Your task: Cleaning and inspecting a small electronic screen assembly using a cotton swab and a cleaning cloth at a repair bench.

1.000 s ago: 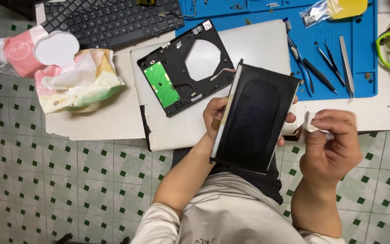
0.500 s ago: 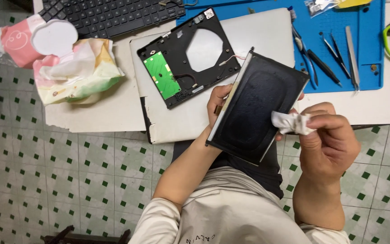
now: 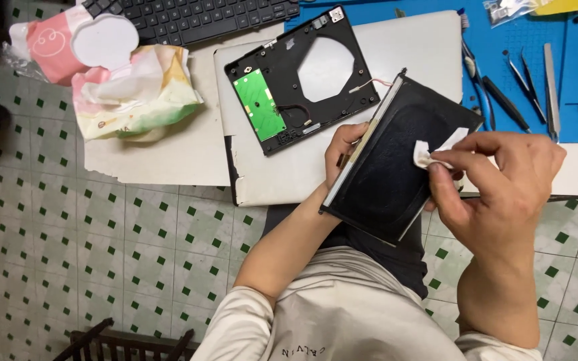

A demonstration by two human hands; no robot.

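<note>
One black panel, held up over the desk's front edge: left hand clamps its left side, fingers mostly hidden behind. Right hand pinches one white wipe against its face. One open black drive tray lies mid-desk; keyboard cut off at top.

Pastel wet-wipe packs beside black keyboard

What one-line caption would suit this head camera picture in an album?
Left hand holds a black panel while the right hand presses a small white wipe on it.
</note>
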